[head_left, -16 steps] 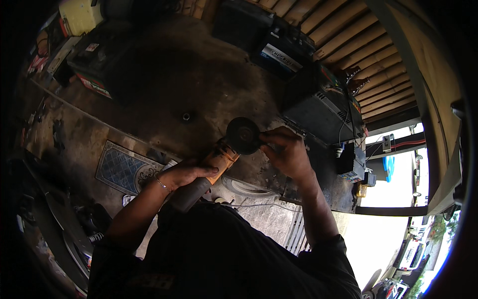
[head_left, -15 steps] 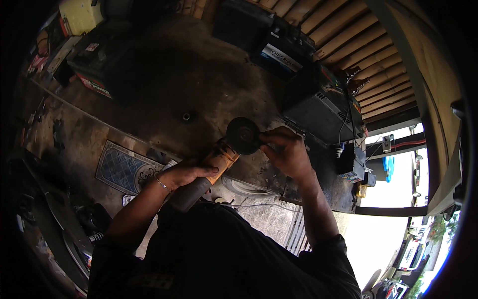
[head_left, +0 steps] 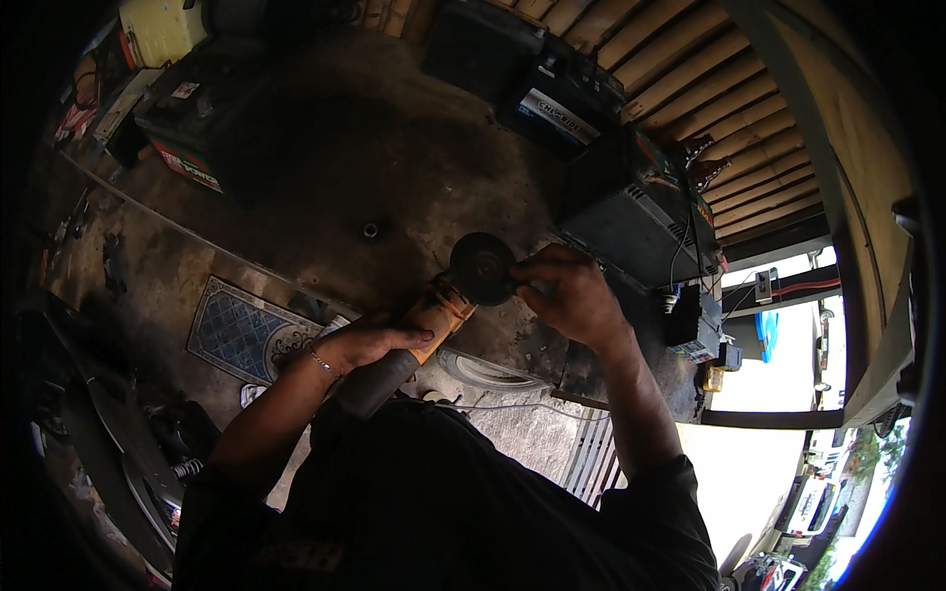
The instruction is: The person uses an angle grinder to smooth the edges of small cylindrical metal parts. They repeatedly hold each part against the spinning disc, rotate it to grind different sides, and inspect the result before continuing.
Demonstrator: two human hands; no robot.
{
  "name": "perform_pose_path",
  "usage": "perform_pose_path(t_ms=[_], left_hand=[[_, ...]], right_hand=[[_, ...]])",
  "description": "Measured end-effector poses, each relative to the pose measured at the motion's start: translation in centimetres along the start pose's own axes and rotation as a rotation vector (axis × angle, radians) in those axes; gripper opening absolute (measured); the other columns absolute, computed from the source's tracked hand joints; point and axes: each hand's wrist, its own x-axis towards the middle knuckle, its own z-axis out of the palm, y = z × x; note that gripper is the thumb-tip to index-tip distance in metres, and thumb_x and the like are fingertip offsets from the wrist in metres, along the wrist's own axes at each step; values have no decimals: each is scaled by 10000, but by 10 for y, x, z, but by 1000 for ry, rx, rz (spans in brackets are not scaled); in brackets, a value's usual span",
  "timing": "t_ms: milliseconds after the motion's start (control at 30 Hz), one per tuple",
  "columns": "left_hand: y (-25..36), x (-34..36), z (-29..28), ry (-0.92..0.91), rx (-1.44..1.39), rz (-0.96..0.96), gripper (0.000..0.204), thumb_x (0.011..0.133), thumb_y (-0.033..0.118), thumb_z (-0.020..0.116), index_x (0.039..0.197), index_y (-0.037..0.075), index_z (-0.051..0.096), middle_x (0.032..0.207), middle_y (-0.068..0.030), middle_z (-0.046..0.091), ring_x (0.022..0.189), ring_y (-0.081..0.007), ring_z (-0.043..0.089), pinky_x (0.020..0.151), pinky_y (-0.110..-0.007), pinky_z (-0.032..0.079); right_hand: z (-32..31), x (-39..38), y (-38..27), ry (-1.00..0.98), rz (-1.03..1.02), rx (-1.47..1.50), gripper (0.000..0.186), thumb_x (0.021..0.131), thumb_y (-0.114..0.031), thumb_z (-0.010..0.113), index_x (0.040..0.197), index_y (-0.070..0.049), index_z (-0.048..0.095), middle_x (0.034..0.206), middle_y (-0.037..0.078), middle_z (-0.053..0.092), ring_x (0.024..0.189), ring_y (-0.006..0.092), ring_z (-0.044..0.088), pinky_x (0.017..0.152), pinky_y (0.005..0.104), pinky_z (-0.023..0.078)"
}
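An angle grinder (head_left: 434, 330) with an orange body and a dark rear handle lies in front of my chest, slanting up to the right. My left hand (head_left: 367, 347) is wrapped round its body, thumb on top. At the far end sits a round black disc (head_left: 482, 268), its flat face turned up. My right hand (head_left: 567, 294) pinches the disc's right edge between thumb and fingers. The underside of the grinder's head is hidden behind the disc.
Large dark batteries (head_left: 564, 110) and a black box-shaped machine (head_left: 641, 202) stand at the back right. Another battery (head_left: 187, 133) is at the far left. A small nut-like ring (head_left: 371, 230) lies on the dark surface. A patterned blue mat (head_left: 246, 330) is at the left.
My right forearm has shifted slightly to the right. The grinder, the disc and both hands' grips look nearly the same.
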Motion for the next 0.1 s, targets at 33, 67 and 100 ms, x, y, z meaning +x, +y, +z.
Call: perform_pose_path(t_ms=[33, 67, 100], left_hand=[[0, 0, 0, -11, -23, -13, 558, 920, 375, 826, 1292, -8, 663, 1057, -81, 726, 861, -134, 695, 746, -297, 581], [-1, 0, -1, -11, -12, -7, 569, 917, 374, 830, 1302, -8, 657, 1076, -85, 724, 878, -137, 697, 756, -296, 581], [-1, 2, -2, -5, -11, -38, 580, 913, 372, 834, 1313, -7, 652, 1094, -89, 722, 895, -141, 700, 765, -296, 581]], right_hand=[[0, 1, -1, 4, -6, -3, 256, 824, -101, 806, 1079, -101, 819, 1001, 116, 725, 875, 297, 729, 808, 395, 596], [-1, 2, -3, -13, 22, 5, 255, 825, -103, 805, 1080, -100, 819, 1008, 117, 726, 899, 301, 731, 828, 392, 594], [-2, 2, -4, -30, 56, 15, 254, 827, -104, 805, 1080, -100, 819, 1015, 118, 727, 923, 305, 733, 847, 390, 592]])
